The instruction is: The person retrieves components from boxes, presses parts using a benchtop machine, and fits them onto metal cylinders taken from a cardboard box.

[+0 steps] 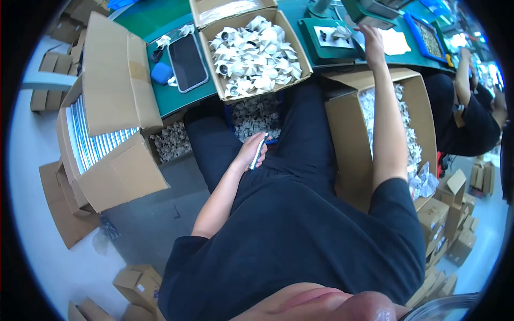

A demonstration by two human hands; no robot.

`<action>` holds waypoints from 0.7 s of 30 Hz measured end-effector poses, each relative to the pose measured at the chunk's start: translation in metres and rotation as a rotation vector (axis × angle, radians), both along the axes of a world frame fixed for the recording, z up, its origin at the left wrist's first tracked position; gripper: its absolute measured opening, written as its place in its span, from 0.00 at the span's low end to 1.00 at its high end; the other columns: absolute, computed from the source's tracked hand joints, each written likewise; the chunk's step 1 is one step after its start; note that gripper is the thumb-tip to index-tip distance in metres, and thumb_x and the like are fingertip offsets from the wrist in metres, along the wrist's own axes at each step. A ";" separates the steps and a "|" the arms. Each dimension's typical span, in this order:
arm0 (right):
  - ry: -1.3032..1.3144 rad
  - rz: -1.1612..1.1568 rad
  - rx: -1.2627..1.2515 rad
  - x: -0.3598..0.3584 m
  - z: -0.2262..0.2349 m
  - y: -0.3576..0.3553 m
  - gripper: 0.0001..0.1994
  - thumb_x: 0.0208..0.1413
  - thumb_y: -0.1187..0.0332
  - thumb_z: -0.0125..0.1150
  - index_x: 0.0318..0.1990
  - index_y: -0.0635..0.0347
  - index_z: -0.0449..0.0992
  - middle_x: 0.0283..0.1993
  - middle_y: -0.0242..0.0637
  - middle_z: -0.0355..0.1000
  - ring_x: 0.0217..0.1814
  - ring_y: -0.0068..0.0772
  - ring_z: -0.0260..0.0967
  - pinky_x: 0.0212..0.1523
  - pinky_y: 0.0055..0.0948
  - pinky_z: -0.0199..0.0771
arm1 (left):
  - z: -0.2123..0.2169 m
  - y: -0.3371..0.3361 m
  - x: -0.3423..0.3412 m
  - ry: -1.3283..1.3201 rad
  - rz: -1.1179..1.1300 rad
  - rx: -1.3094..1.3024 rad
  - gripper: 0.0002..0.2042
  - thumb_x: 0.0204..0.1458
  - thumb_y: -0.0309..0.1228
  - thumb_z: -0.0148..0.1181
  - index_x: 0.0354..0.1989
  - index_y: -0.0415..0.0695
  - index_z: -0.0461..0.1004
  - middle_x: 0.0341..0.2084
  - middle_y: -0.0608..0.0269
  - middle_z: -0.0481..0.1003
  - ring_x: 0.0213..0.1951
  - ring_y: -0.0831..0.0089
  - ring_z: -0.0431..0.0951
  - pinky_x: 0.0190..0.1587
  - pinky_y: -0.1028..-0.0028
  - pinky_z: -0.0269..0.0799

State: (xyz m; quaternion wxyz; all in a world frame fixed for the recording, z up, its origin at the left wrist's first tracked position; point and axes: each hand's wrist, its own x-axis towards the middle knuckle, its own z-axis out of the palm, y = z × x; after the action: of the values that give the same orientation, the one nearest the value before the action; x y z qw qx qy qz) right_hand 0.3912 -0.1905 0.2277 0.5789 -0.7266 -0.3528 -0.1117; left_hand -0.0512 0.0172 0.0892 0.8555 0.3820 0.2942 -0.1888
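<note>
My left hand (251,152) rests over my lap, its fingers closed round a slim white stick with dark marks (258,152). My right hand (371,44) reaches far forward on the right, beside the green bench press (369,15). Its fingers are bent together at the press head; what they grip is too small to tell. On the press's green base (320,52) sits a white plate with a small pale finned part (341,33). Between my hands, at the table's edge, an open carton (227,95) is heaped with white finned plastic parts (257,53).
A phone (187,63) and blue case (161,73) lie on the green table (174,100). Cartons stand at left (120,174) and right (348,144); a blue bin of parts (256,115) sits between my legs. Another person (463,117) sits at far right near a blue tray (426,37).
</note>
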 end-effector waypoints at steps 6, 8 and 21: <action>-0.058 -0.044 -0.221 -0.083 0.034 0.036 0.17 0.61 0.68 0.68 0.56 0.64 0.80 0.47 0.36 0.80 0.47 0.28 0.76 0.51 0.27 0.75 | -0.007 0.000 0.002 -0.010 -0.072 -0.009 0.18 0.72 0.45 0.44 0.52 0.43 0.70 0.17 0.69 0.64 0.11 0.78 0.63 0.11 0.76 0.59; 0.069 -0.081 -0.155 -0.091 0.025 0.041 0.19 0.60 0.68 0.70 0.57 0.65 0.79 0.47 0.35 0.80 0.47 0.26 0.76 0.51 0.25 0.75 | -0.005 -0.001 -0.002 -0.016 -0.081 -0.016 0.18 0.72 0.45 0.44 0.52 0.43 0.70 0.17 0.69 0.64 0.11 0.79 0.63 0.11 0.76 0.59; -0.416 0.058 -0.106 -0.172 0.043 0.058 0.18 0.56 0.73 0.71 0.54 0.64 0.79 0.51 0.41 0.77 0.53 0.36 0.75 0.55 0.31 0.74 | 0.010 0.000 0.008 -0.140 -0.073 -0.061 0.18 0.72 0.46 0.44 0.50 0.42 0.70 0.18 0.69 0.64 0.12 0.79 0.63 0.11 0.79 0.59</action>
State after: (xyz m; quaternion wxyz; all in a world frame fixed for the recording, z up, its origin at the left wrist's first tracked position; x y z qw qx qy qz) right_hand 0.2187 -0.1324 0.2710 0.4578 -0.7067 -0.4909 -0.2236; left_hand -0.0432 0.0172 0.0996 0.8776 0.3786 0.2139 -0.2017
